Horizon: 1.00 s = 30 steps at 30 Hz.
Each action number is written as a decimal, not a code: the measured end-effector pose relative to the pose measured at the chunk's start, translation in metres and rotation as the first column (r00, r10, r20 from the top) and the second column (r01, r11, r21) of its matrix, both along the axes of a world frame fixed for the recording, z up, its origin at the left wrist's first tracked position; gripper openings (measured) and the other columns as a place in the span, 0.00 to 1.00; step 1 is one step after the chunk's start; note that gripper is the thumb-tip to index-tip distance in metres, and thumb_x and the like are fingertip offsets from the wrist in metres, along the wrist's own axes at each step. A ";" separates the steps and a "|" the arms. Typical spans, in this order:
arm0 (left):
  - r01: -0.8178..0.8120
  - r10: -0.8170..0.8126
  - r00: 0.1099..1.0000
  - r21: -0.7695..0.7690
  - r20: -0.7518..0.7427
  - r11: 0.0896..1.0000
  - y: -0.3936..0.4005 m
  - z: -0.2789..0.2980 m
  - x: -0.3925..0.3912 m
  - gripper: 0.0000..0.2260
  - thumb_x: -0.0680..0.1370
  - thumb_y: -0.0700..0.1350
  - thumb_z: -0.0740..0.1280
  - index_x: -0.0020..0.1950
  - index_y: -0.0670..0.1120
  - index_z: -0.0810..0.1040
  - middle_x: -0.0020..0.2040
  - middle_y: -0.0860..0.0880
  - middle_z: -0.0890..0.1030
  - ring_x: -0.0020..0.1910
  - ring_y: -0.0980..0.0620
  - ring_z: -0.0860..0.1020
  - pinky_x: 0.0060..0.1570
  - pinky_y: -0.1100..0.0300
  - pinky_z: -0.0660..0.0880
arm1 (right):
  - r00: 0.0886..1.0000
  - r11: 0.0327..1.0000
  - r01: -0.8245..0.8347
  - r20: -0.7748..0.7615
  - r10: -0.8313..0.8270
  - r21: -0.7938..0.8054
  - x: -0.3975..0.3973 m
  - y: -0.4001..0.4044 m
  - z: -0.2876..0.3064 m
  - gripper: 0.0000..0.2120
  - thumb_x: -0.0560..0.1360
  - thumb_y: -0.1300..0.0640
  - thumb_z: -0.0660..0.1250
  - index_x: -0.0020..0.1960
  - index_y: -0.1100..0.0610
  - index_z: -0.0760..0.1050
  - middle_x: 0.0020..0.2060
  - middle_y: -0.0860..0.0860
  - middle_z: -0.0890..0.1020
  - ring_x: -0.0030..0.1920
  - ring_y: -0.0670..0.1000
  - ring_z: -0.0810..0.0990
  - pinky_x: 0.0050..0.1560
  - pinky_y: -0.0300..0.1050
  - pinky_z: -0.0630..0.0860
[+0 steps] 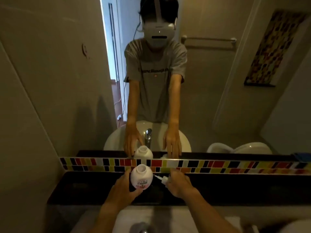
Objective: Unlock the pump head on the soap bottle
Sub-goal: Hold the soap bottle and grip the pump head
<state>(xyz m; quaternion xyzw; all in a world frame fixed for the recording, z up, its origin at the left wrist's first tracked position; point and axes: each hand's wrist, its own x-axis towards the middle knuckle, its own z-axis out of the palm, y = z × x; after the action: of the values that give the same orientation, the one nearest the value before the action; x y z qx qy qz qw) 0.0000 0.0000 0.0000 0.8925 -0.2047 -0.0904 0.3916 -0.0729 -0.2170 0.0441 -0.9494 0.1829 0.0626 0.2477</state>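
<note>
Item one, soap bottle (141,178): white, round-bodied, standing upright on the dark worktop (235,187) just in front of the strip of coloured tiles (218,165), its neck showing open at the top and a printed label facing the camera. Item two, left hand (123,187): wrapping the bottle's left and lower side, thumb and fingers pressing on the body and gripping it. Item three, pump head (162,179): white, lying off the bottle and just to its right, low over the worktop, its thin tube pointing back toward the bottle. Item four, right hand (179,184): closing its fingers around the pump head, with the index finger reaching toward the tiles. Item five, mirror (50,81): rising above the tiles and showing a reflected person in a grey T-shirt, both arms stretching down, along with a reflected bottle, tap and basin. Item six, sink (124,221): pale, sitting at the lower edge beneath the forearms, with a tap (140,228) partly showing; detail there is too dim to make out.
</note>
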 end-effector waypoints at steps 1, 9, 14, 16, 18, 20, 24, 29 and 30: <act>-0.006 0.007 1.000 -0.049 0.005 0.999 -0.002 -0.008 0.004 0.40 0.62 0.59 0.75 0.71 0.55 0.62 0.67 0.52 0.74 0.65 0.51 0.73 0.64 0.50 0.74 | 1.000 1.000 0.003 0.005 -0.002 -0.026 0.001 -0.002 -0.008 0.14 0.76 0.50 0.66 0.60 0.54 0.75 0.58 0.53 0.80 0.60 0.56 0.78 0.62 0.51 0.74; -0.104 0.086 0.992 -0.205 -0.096 0.973 -0.025 -0.026 0.014 0.33 0.61 0.49 0.81 0.61 0.53 0.69 0.56 0.55 0.77 0.56 0.55 0.76 0.50 0.65 0.73 | 1.000 0.997 0.007 0.006 -0.007 -0.079 0.012 -0.004 -0.052 0.20 0.76 0.51 0.69 0.66 0.53 0.71 0.64 0.53 0.77 0.65 0.54 0.75 0.67 0.50 0.70; -0.123 0.112 0.991 -0.147 -0.077 0.981 -0.020 -0.019 0.009 0.31 0.60 0.49 0.82 0.56 0.51 0.68 0.53 0.53 0.77 0.50 0.54 0.78 0.41 0.69 0.74 | 0.998 1.000 0.003 0.058 -0.003 0.013 -0.004 -0.012 -0.045 0.22 0.75 0.55 0.71 0.66 0.52 0.70 0.64 0.53 0.77 0.65 0.55 0.76 0.66 0.53 0.73; -0.122 0.118 0.992 -0.113 -0.045 0.986 -0.010 -0.011 0.006 0.30 0.61 0.50 0.81 0.56 0.51 0.68 0.53 0.51 0.76 0.50 0.53 0.79 0.40 0.66 0.77 | 0.992 0.996 0.008 0.123 -0.018 0.087 -0.014 -0.016 -0.034 0.22 0.74 0.56 0.71 0.65 0.50 0.68 0.62 0.52 0.78 0.63 0.54 0.78 0.63 0.55 0.77; -0.117 0.117 0.993 -0.068 0.005 0.991 0.001 0.000 0.002 0.31 0.62 0.51 0.80 0.57 0.51 0.68 0.54 0.50 0.75 0.51 0.51 0.78 0.43 0.60 0.79 | 0.985 0.997 -0.013 0.173 -0.001 0.079 -0.022 -0.019 -0.018 0.21 0.74 0.57 0.71 0.65 0.50 0.69 0.61 0.51 0.78 0.62 0.53 0.78 0.61 0.53 0.78; -0.089 0.090 0.993 -0.010 0.077 0.996 0.009 0.015 -0.005 0.31 0.62 0.52 0.79 0.59 0.51 0.69 0.54 0.49 0.74 0.50 0.51 0.76 0.42 0.61 0.76 | 0.978 0.998 -0.035 0.207 0.025 0.047 -0.031 -0.020 -0.001 0.22 0.74 0.56 0.71 0.65 0.50 0.69 0.62 0.51 0.78 0.62 0.52 0.77 0.62 0.52 0.77; -0.017 0.011 0.987 0.036 0.161 0.999 0.019 0.043 -0.027 0.29 0.65 0.51 0.77 0.62 0.52 0.68 0.57 0.51 0.71 0.52 0.51 0.75 0.45 0.62 0.74 | 0.967 0.986 -0.117 0.214 0.140 -0.116 -0.045 -0.014 0.029 0.24 0.73 0.54 0.71 0.66 0.49 0.68 0.64 0.51 0.76 0.66 0.54 0.74 0.68 0.52 0.71; 0.111 -0.130 0.967 0.099 0.219 0.989 0.016 0.073 -0.054 0.31 0.67 0.50 0.76 0.66 0.56 0.65 0.63 0.54 0.68 0.60 0.52 0.73 0.61 0.50 0.77 | 0.920 0.906 -0.252 0.207 0.334 -0.341 -0.055 0.009 0.059 0.24 0.74 0.55 0.70 0.69 0.52 0.70 0.67 0.52 0.76 0.69 0.54 0.73 0.73 0.53 0.64; 0.129 -0.151 0.963 0.110 0.223 0.985 0.013 0.079 -0.059 0.30 0.68 0.50 0.75 0.65 0.57 0.65 0.63 0.55 0.68 0.60 0.51 0.73 0.62 0.49 0.76 | 0.905 0.890 -0.266 0.221 0.363 -0.371 -0.057 0.013 0.063 0.23 0.73 0.55 0.70 0.67 0.52 0.71 0.66 0.52 0.77 0.68 0.54 0.74 0.72 0.53 0.64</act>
<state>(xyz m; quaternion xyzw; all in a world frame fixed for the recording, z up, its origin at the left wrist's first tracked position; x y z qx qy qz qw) -0.0593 0.0127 0.0787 0.8978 -0.3069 -0.0233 0.3150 -0.1298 -0.2038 0.1073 -0.9933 -0.0044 -0.0664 0.0940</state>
